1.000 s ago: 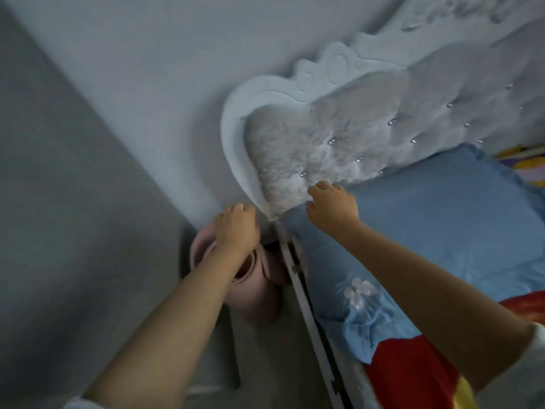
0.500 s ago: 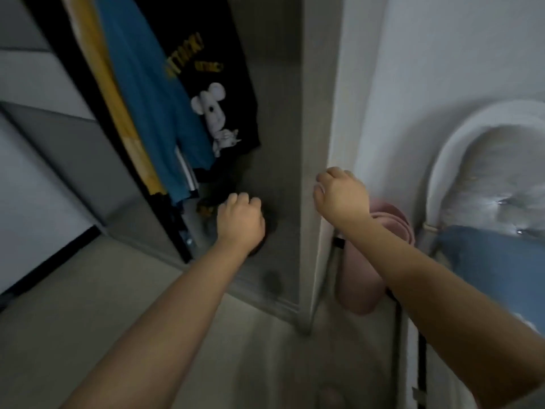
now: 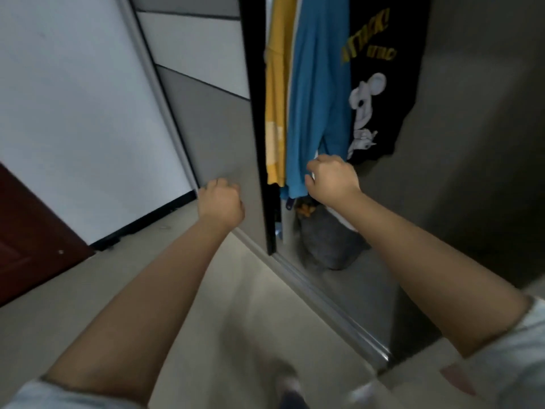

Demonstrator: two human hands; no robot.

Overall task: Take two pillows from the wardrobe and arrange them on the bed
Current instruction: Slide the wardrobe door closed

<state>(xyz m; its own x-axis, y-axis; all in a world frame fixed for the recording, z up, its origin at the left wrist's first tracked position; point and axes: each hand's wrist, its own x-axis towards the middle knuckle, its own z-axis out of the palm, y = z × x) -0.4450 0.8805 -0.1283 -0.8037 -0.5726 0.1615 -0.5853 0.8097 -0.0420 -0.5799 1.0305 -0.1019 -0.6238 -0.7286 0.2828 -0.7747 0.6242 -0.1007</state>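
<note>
Grey bundle [image 3: 330,243] half-hidden behind arm

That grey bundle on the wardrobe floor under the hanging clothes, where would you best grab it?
Probably at its rounded front face, reaching in low from the open side. The grey bundle sits on the wardrobe floor with the blue garment hanging over its top, so coming from above would snag the clothes. It looks soft; whether it is a pillow, I cannot tell.

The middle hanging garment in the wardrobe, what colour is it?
Blue garment, seen in the head view.
</note>
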